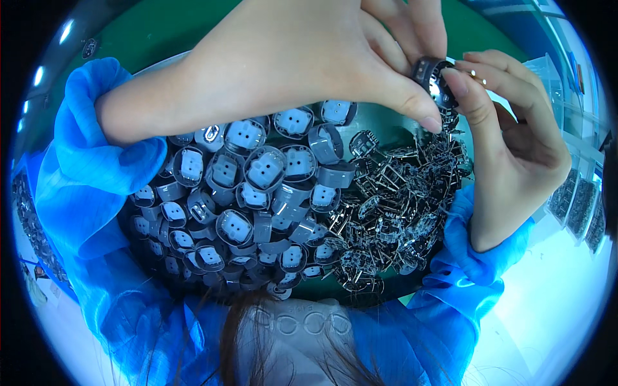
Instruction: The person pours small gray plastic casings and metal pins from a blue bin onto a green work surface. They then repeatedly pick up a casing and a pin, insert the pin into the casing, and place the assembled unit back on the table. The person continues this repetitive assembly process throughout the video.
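Note:
My left hand point(328, 61) reaches across from the left, thumb and fingers closed around a dark round housing point(426, 72) held above the piles. My right hand point(518, 125) is pinched beside it, its thumb tip against the housing's edge. Gold-coloured pins point(477, 76) stick out between the right thumb and fingers; they belong to a small pin part whose body is mostly hidden. Below my left forearm lies a heap of grey round housings point(257, 168) with pale inserts. Below my hands is a tangled heap of small dark round parts with metal pins point(396, 215).
Both heaps rest on a green surface point(154, 29). Clear plastic trays point(576, 199) with many small dark parts stand at the right. More small parts point(40, 228) lie at the far left. A small dark piece point(90, 47) sits at the upper left.

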Motion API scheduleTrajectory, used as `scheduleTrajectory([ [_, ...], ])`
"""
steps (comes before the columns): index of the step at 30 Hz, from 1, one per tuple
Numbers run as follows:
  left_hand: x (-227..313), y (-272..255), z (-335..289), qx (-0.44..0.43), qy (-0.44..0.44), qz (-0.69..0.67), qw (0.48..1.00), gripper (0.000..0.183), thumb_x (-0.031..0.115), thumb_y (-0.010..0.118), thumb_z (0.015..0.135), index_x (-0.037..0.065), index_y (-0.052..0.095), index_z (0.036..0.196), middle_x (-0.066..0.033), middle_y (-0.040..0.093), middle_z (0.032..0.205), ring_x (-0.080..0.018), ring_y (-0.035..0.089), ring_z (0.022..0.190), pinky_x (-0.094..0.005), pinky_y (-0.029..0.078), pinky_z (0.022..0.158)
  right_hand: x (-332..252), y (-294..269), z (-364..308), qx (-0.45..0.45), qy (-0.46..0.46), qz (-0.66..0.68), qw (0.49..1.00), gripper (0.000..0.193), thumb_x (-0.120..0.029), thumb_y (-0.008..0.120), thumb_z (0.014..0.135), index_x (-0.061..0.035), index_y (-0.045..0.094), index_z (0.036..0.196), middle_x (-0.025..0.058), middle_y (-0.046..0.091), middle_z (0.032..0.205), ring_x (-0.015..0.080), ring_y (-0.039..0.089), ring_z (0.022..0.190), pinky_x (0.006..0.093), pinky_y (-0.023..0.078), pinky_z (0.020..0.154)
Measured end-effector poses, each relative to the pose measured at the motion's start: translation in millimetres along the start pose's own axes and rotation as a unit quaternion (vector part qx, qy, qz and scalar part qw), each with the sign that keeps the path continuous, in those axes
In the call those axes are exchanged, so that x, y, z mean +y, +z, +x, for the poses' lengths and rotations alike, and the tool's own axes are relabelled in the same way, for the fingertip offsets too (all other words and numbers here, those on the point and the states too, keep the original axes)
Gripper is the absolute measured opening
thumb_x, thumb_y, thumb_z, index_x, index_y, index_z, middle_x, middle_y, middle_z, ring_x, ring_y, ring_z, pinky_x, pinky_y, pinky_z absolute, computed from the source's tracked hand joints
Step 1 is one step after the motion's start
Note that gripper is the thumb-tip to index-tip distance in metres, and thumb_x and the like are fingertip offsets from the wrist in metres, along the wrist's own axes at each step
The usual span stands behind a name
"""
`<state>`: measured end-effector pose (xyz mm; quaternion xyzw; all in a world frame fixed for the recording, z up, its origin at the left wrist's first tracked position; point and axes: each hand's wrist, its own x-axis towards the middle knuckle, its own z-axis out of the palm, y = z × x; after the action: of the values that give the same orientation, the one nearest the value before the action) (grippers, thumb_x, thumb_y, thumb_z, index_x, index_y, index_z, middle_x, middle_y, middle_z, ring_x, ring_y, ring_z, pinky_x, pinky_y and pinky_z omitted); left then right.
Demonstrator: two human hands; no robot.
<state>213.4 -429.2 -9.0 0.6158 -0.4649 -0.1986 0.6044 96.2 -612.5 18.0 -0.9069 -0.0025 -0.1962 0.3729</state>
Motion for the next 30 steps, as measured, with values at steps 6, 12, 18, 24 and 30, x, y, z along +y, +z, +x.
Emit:
scheduleTrajectory([
  [6,-3.7,-8.1,-3.3,-0.014,0.011,-0.044,0.999,0.03,0.004,0.086,0.08,-0.004,0.063,0.097,-0.0143,0.071,0.087,-0.0086,0.07,0.075,-0.0198,0.059,0.066,12.6,0.6,3.1,0.0,-0.001,0.052,0.999,0.012,0.004,0.074,0.088,0.0032,0.074,0.1,0.0162,0.072,0.108,0.0212,0.068,0.101,0.0315,0.054,0.092],
  [12,-31.2,-6.9,-1.6,-0.006,0.063,-0.153,0.986,0.028,0.002,0.085,0.081,-0.004,0.062,0.097,-0.0156,0.072,0.091,-0.0122,0.072,0.078,-0.0217,0.061,0.068,18.4,-7.5,8.7,-0.001,-0.002,0.093,0.996,0.011,0.003,0.071,0.09,0.0037,0.074,0.101,0.017,0.072,0.108,0.0227,0.068,0.104,0.0321,0.053,0.093],
  [18,-22.5,-4.3,-4.5,-0.012,-0.003,-0.158,0.987,0.027,0.0,0.084,0.081,-0.004,0.062,0.097,-0.0163,0.072,0.092,-0.0158,0.074,0.083,-0.0243,0.063,0.073,6.8,-2.8,4.4,-0.018,-0.032,0.067,0.997,0.015,0.009,0.071,0.088,0.0058,0.072,0.102,0.0177,0.07,0.11,0.0222,0.069,0.102,0.0316,0.055,0.092],
  [24,-8.7,-5.5,-7.7,-0.02,-0.019,-0.134,0.991,0.027,0.0,0.083,0.082,-0.005,0.062,0.098,-0.0158,0.072,0.09,-0.0145,0.073,0.082,-0.0223,0.061,0.073,6.7,-5.0,4.4,-0.041,-0.028,0.068,0.996,0.015,0.01,0.071,0.087,0.0056,0.071,0.101,0.0173,0.069,0.111,0.0213,0.069,0.1,0.0309,0.055,0.091],
  [30,-16.1,-6.5,-2.4,-0.033,-0.017,-0.214,0.976,0.027,-0.001,0.083,0.082,-0.006,0.061,0.098,-0.0116,0.07,0.084,-0.0085,0.07,0.075,-0.019,0.057,0.066,-13.1,-4.9,8.8,-0.045,-0.011,0.132,0.99,0.013,0.008,0.071,0.088,0.0051,0.072,0.101,0.0171,0.069,0.111,0.0208,0.068,0.1,0.0299,0.055,0.09],
])
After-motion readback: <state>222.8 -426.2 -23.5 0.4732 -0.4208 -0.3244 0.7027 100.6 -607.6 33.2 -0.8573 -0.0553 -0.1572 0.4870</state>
